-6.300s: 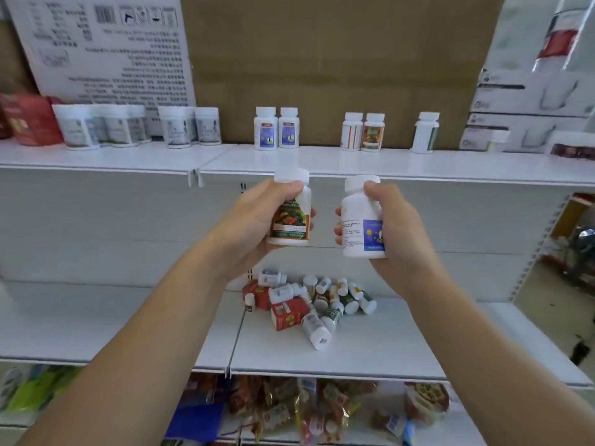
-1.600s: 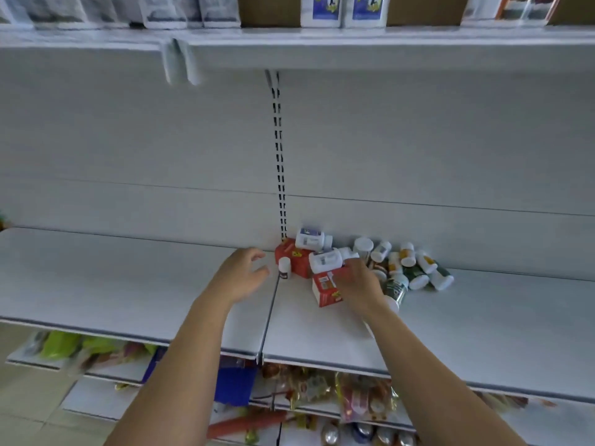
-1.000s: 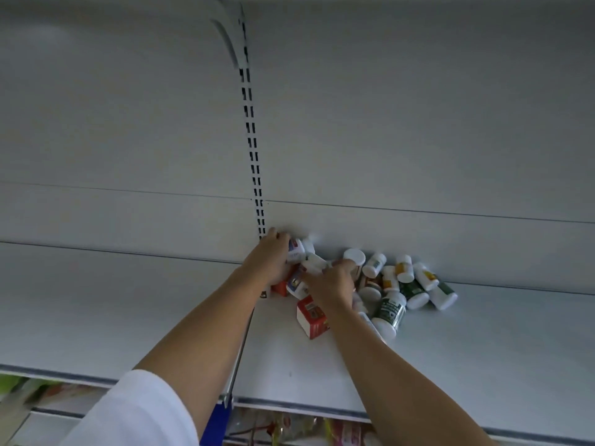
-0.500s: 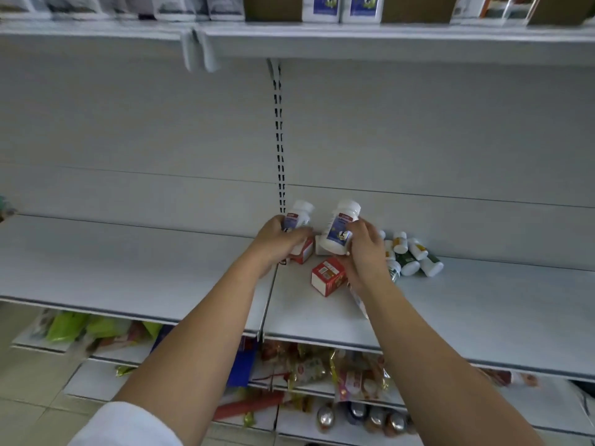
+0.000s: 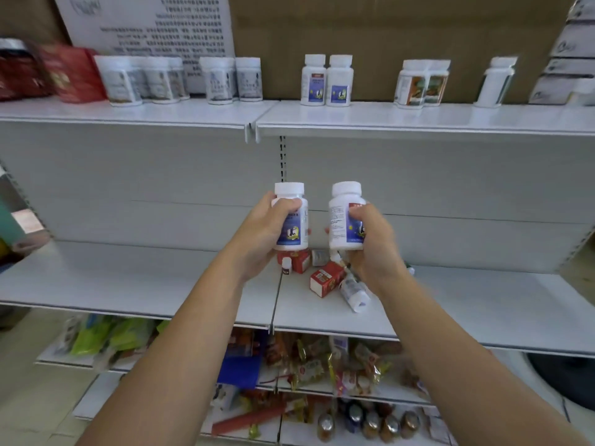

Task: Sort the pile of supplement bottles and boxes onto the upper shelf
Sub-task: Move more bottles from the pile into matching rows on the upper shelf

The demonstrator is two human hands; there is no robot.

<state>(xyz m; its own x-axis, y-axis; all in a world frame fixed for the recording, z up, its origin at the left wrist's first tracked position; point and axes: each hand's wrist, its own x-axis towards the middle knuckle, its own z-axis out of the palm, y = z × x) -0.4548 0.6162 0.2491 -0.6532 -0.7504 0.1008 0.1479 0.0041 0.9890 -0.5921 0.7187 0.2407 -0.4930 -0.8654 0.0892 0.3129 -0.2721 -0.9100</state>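
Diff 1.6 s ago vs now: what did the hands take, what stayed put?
Both hands reached the pile empty, each took a blue-label bottle and raised it. The left hand now grips the left bottle, the right hand the right bottle, both upright above the pile. The red boxes stayed on the lower shelf; the blue-label pair on the upper shelf too.

Bare left hand (image 5: 267, 233), bare right hand (image 5: 370, 244) — forearms (image 5: 180, 349) uncovered.
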